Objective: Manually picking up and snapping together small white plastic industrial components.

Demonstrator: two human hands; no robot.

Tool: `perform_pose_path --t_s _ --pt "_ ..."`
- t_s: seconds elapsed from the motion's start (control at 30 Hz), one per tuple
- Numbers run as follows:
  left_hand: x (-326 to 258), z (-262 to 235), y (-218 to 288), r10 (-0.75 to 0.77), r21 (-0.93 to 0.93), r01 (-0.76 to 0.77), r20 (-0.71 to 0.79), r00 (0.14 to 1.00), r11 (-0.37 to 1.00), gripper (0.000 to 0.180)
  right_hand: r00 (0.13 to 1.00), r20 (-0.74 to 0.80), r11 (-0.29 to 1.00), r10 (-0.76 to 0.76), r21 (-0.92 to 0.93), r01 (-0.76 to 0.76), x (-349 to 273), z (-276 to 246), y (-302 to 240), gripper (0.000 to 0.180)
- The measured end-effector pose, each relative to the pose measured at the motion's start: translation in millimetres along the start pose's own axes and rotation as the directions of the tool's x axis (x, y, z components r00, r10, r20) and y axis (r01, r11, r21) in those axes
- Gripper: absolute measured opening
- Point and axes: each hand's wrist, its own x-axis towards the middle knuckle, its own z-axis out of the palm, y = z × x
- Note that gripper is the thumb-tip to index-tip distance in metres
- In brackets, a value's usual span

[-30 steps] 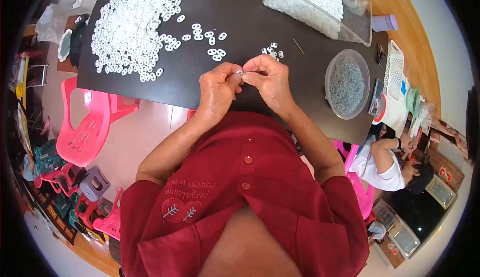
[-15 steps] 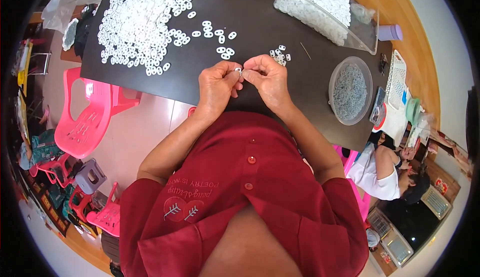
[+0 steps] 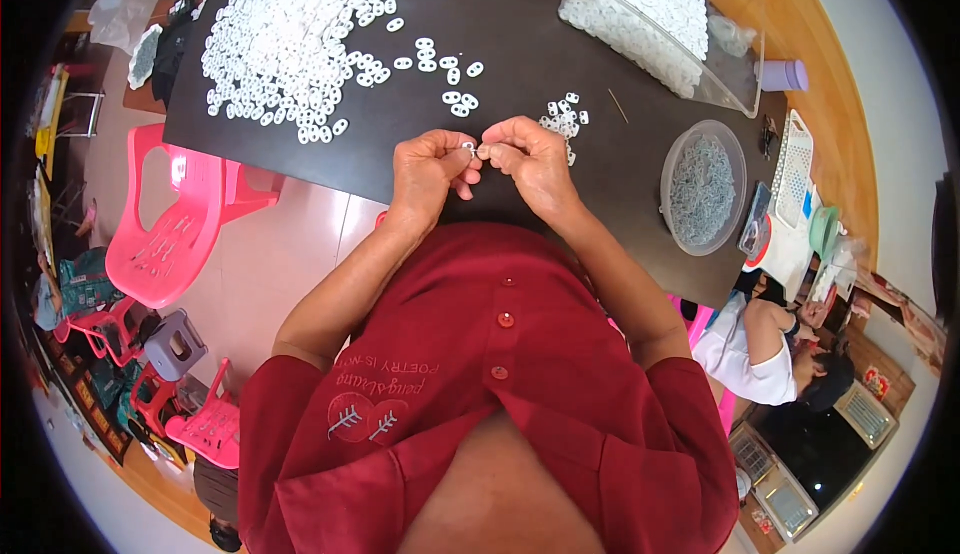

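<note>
My left hand (image 3: 425,174) pinches a small white oval plastic piece (image 3: 468,147) between thumb and fingers, just above the table's near edge. Close against it, the fingertips of my right hand (image 3: 535,162) are pressed together at the piece; what they hold, if anything, is too small to make out. Beyond my hands lie several loose white two-holed pieces (image 3: 460,105). Next to my right hand is a small cluster of white pieces (image 3: 567,116) with dark holes. A large heap of white two-holed pieces (image 3: 285,39) covers the table's left side.
On the dark table (image 3: 520,24), a clear box (image 3: 735,89) of white pieces stands far right, with a thin stick (image 3: 618,106) near it. A round tub (image 3: 668,209) holds small metallic bits. Pink chairs (image 3: 165,244) stand left; another person (image 3: 760,349) sits at the right.
My hands stay together at the white piece, with only slight finger movement. The right fingers have shifted a little, showing more of the small cluster. The whole view has shifted slightly.
</note>
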Motion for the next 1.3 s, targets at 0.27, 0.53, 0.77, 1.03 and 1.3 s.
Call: perform_pose_path --t_s 0.27,0.53,0.77,1.03,1.3 --pt "-2.3 0.9 1.4 0.023 -0.062 -0.025 -0.034 0.999 0.998 0.01 1.0 0.03 0.999 -0.006 -0.031 0.007 -3.5 7.6 -2.3 0.007" --pt "-5.1 -1.2 -4.6 0.056 0.042 -0.055 -0.023 0.998 0.998 0.01 0.995 -0.063 0.992 -0.078 -0.106 0.071 -4.1 20.5 11.2 0.004" --pt "-8.0 1.2 -8.9 0.168 0.267 -0.13 -0.122 0.978 0.955 0.012 0.956 -0.08 0.901 -0.281 -0.366 0.234 2.5 28.9 18.2 0.001" --pt "0.3 -12.4 -13.1 0.083 0.044 -0.079 -0.116 0.99 0.996 0.01 0.965 -0.027 0.901 -0.262 -0.365 0.235 8.0 32.7 16.9 0.006" --pt "5.5 -27.2 -1.5 0.023 -0.134 -0.047 -0.176 0.984 0.99 0.011 0.804 -0.007 0.543 -0.595 -0.741 0.395 36.3 21.3 11.3 0.016"
